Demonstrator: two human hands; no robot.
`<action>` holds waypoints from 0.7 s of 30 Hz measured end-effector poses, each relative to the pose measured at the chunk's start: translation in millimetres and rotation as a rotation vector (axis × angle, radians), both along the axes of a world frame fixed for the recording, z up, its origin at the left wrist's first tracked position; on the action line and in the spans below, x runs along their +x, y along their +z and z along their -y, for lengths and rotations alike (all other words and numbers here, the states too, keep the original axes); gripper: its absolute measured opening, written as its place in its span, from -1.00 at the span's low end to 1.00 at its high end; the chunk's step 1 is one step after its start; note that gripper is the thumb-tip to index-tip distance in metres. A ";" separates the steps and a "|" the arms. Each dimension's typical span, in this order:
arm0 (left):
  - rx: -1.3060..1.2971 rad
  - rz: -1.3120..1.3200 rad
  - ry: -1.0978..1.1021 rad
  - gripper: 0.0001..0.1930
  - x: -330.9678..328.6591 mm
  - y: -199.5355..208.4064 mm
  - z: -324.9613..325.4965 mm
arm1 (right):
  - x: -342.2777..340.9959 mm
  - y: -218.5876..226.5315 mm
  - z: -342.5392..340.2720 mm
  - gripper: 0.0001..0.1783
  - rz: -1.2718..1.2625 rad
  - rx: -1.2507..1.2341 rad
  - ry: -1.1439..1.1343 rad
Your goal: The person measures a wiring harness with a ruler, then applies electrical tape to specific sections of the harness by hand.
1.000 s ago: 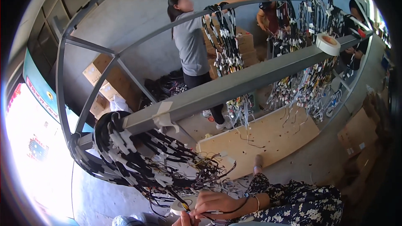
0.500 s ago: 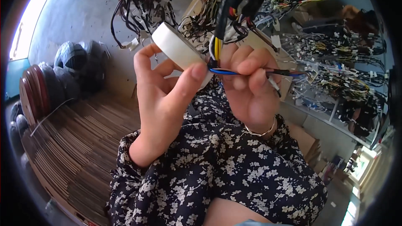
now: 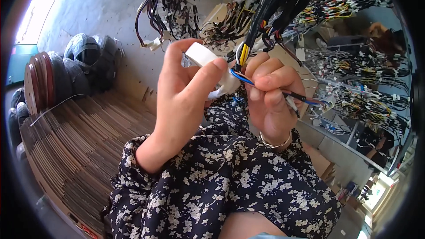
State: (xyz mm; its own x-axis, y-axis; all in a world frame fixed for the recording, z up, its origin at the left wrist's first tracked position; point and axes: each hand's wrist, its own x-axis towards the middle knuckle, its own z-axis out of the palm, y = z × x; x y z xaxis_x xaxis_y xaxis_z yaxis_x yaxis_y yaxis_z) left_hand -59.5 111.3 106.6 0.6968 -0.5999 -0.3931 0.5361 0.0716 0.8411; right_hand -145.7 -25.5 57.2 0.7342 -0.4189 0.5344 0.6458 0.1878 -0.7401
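My left hand (image 3: 181,93) is closed on a roll of white tape (image 3: 202,54), its thumb pressed on the roll's near edge. A loose strip of tape (image 3: 229,83) hangs from the roll beside the wires. My right hand (image 3: 274,93) pinches a wire branch (image 3: 294,96) with blue, black and white strands between thumb and fingers. This branch bends off a black-sleeved wire harness (image 3: 261,22), where yellow and white wires (image 3: 243,54) show below the sleeve. The harness slopes down from above between my hands. The fingertips behind the roll are hidden.
Bundles of wire harnesses (image 3: 170,9) hang ahead, and more lie on a rack (image 3: 354,93) at the right. Stacked flat cardboard (image 3: 84,146) fills the left side. Beyond it are reddish-brown reels (image 3: 40,82) and dark wrapped coils (image 3: 84,55).
The tape roll has tilted and turned in my left hand, and a loose strip now shows beneath it. My right hand keeps its pinch on the wires. The whole view has shifted slightly.
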 end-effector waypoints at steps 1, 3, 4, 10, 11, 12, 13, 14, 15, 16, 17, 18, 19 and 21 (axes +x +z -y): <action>0.014 0.108 0.013 -0.48 -1.3 0.1 -0.1 | 0.0 -0.1 0.6 -0.76 -0.009 0.024 0.000; 0.021 0.223 0.026 -0.47 -3.7 -1.9 0.5 | -0.3 -0.3 1.7 -0.76 -0.010 0.100 0.049; -0.003 0.312 0.064 -0.46 -6.7 -4.1 3.4 | -1.3 0.1 2.1 -0.76 -0.046 0.173 0.099; -0.005 0.661 0.156 -0.48 -9.9 -14.1 3.5 | -3.3 -2.5 -5.7 -0.76 -0.039 0.441 0.169; 0.007 0.666 0.140 -0.48 -7.8 -13.9 2.1 | -4.0 -2.6 -5.9 -0.76 -0.030 0.432 0.169; 0.106 0.583 0.072 -0.48 -6.3 -13.5 1.1 | -5.3 -2.4 -5.2 -0.75 -0.063 0.383 0.145; 0.208 0.496 0.005 -0.49 -4.6 -12.1 0.5 | -5.9 -2.1 -3.9 -0.75 -0.098 0.338 0.122; 0.147 0.456 -0.005 -0.51 -3.2 -10.6 0.9 | -7.9 -0.4 -0.8 -0.78 -0.136 0.281 0.132; 0.190 0.439 -0.018 -0.51 -2.2 -8.5 1.9 | -8.7 1.2 2.4 -0.78 -0.104 0.299 0.117; 0.150 0.277 -0.080 -0.53 -0.1 -5.2 2.1 | -10.2 4.6 6.7 -0.79 -0.130 0.054 0.039; 0.030 0.157 -0.113 -0.54 2.6 -2.6 3.0 | -10.5 7.7 13.2 -0.79 -0.123 -0.206 -0.037; 0.101 0.135 -0.142 -0.56 6.5 -0.1 5.1 | -7.3 9.0 12.7 -0.67 -0.087 -0.340 -0.169; 0.091 0.063 -0.172 -0.55 10.2 2.0 6.6 | -6.7 12.0 15.6 -0.53 -0.124 -0.414 -0.234; 0.086 -0.012 -0.184 -0.54 12.6 3.3 8.6 | 5.3 10.7 10.0 -0.38 -0.218 -0.326 -0.257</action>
State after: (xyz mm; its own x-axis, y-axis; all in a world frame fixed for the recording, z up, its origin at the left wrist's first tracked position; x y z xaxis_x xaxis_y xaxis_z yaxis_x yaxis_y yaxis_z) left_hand -46.9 102.7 109.9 0.5733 -0.6808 -0.4559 0.5433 -0.1006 0.8335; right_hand -140.4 -35.6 67.9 0.7382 -0.4384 0.5127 0.4635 -0.2226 -0.8577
